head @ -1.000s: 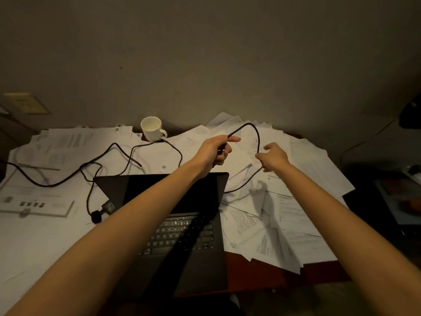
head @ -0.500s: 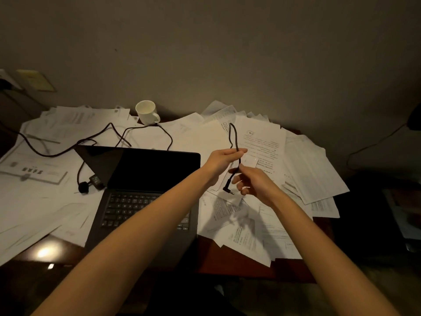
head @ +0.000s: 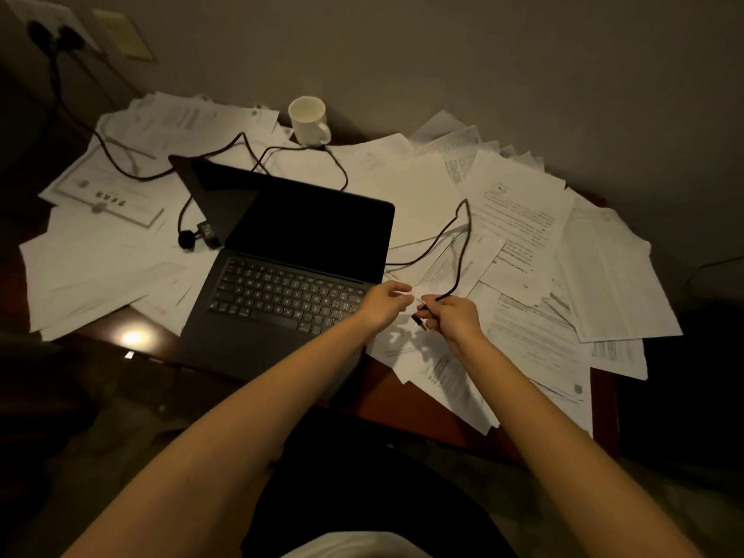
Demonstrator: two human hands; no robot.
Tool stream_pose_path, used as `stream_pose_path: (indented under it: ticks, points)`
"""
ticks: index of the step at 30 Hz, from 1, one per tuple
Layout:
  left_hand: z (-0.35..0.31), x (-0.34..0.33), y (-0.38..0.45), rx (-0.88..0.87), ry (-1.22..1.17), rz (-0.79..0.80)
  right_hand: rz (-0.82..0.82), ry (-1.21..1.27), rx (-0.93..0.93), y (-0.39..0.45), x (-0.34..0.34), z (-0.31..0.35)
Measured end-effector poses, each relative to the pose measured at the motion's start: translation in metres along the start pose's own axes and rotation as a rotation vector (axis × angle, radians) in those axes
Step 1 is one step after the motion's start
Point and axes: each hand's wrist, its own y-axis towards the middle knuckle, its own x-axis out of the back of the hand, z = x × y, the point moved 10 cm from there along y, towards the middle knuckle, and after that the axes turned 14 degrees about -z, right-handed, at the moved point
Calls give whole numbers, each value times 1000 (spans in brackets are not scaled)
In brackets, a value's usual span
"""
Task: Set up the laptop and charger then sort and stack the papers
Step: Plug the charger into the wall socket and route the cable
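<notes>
Right hand [head: 455, 318] pinches my charger cable [head: 459, 259] near its plug; left hand [head: 386, 302] hovers, fingers loosely curled. Slack may drag papers [head: 519, 219] or miss the laptop [head: 282, 275] port.

My black laptop [head: 290, 275] and black charger cable [head: 459, 251] lie among white papers [head: 519, 207] with dark print, near a white mug [head: 308, 120], on reddish-brown surface [head: 406, 412].

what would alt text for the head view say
A person's right hand pinches the plug end of a black charger cable beside an open, dark laptop, the left hand close by. Loose papers and a white mug cover the desk.
</notes>
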Motion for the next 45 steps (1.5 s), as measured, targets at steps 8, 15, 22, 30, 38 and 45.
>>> stream_pose_path:
  ticks: [8, 15, 22, 30, 38, 45]
  points:
    - [60, -6, -31, 157, -132, 95, 50, -3, -214, -15, -19, -56]
    - [55, 22, -38, -367, 635, -15, 203, -856, 105, -35, -8, -32]
    - [57, 11, -47, -544, 852, -1, 450, -613, -345, -50, -34, -88]
    - [72, 35, -35, -373, 753, -155, 196, -342, -88, -12, -51, -64]
    - [91, 44, -11, -220, 950, -139, 58, -441, 166, 23, -73, -42]
    - [90, 37, 7, -167, 1082, -125, 105, -345, 156, 41, -89, -54]
